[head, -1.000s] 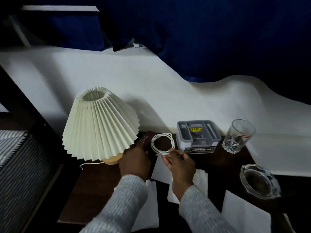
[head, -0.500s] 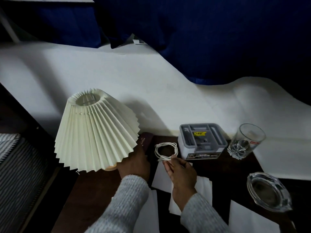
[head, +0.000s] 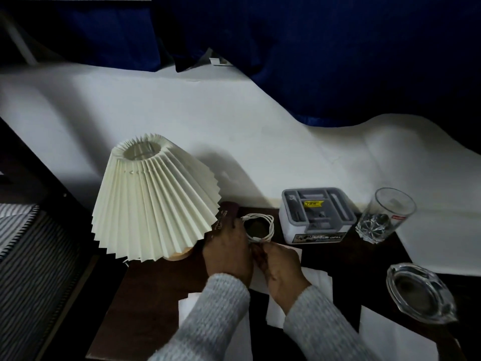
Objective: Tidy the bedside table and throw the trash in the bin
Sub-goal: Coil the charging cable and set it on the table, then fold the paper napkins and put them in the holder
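Pinching a coiled white cable [head: 260, 227] between both hands, left hand [head: 227, 254] and right hand [head: 279, 267] curled around it.

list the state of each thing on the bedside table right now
lamp: off, shade tilted
white cable: coiled, both hands on it
left hand: on the coil's left edge
right hand: pinching the coil
glass: upright, empty
ashtray: empty
grey box: closed

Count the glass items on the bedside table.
2: a drinking glass at the back right corner beside the grey box, and an ashtray at the right edge. None seems hidden.
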